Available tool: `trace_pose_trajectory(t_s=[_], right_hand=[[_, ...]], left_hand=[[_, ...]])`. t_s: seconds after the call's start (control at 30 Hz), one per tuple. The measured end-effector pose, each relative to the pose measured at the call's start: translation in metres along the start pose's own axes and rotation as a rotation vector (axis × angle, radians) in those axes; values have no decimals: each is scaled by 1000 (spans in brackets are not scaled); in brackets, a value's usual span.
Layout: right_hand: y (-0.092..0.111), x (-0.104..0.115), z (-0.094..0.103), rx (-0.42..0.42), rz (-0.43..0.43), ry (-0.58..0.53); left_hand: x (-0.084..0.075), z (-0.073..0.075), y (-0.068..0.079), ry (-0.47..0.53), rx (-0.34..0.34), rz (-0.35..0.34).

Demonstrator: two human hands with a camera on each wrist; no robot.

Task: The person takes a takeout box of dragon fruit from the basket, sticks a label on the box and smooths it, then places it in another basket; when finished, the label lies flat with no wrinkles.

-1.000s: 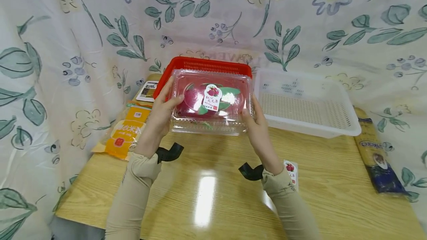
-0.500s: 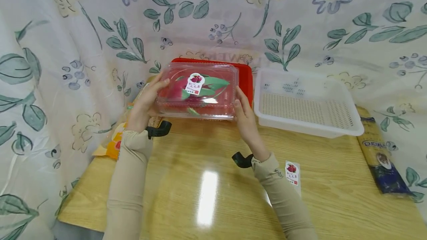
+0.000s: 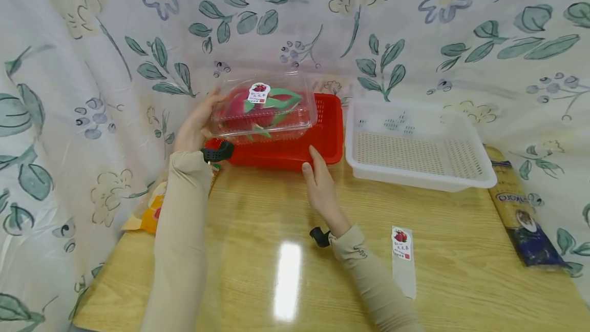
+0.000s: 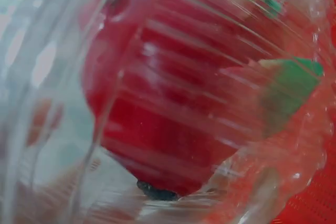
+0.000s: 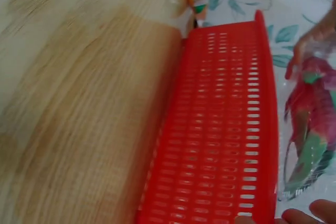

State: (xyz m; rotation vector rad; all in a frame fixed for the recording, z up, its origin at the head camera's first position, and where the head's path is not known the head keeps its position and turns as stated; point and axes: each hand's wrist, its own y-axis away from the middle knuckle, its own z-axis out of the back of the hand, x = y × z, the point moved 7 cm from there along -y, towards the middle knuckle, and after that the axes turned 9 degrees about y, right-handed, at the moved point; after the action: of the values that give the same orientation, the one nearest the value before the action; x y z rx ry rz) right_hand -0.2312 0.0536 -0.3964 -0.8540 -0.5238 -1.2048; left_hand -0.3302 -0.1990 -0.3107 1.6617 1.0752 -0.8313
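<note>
My left hand [image 3: 195, 119] grips the left end of a clear plastic fruit box [image 3: 276, 126]. Inside the box is a red dragon fruit [image 4: 157, 93] with green leafy tips, and a white label [image 3: 259, 93] is stuck on the lid. The box hangs tilted above a red plastic basket [image 3: 330, 129], its left part hidden behind box and arm. My right hand [image 3: 323, 191] is at the basket's front right rim with fingers extended, apart from the box. Whether its fingertips touch the rim, I cannot tell. In the right wrist view the basket [image 5: 220, 124] shows its slotted wall.
A white plastic basket [image 3: 424, 180] stands right of the red one. On the wooden table [image 3: 249, 250] lie a strip with a dragon fruit label [image 3: 402, 247], a gold and blue packet [image 3: 525, 219] at the right, and an orange bag [image 3: 151, 215] partly behind my left arm.
The fruit box has moved back and left, from in front of the red basket to above it. My right hand has let go of the box and dropped to the basket's front rim.
</note>
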Motion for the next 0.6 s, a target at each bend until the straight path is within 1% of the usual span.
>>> trace_pose_trajectory(t_s=[0.07,0.1,0.17,0.2,0.3,0.37,0.5,0.6], right_hand=[[2,-1,-4,8,0,84],[3,-2,-6,14,-1,122],[4,-3,-8,26,-7,186],[4,-3,-9,30,-7,210],[4,-3,-10,40,-9,254],[4,-3,-11,44,-7,269],[5,-5,-14,63,3,294],[6,-6,-15,71,12,323]], left_hand=[[-3,-2,-8,-10,5,31],[-3,-2,-12,-2,-2,49],[-3,-3,-22,-31,-17,80],[-3,-4,-26,-58,-21,89],[1,-4,-39,-111,-72,113],[5,-5,-46,-151,-84,131],[17,-4,-57,-121,-100,217],[26,-3,-64,-63,-111,273]])
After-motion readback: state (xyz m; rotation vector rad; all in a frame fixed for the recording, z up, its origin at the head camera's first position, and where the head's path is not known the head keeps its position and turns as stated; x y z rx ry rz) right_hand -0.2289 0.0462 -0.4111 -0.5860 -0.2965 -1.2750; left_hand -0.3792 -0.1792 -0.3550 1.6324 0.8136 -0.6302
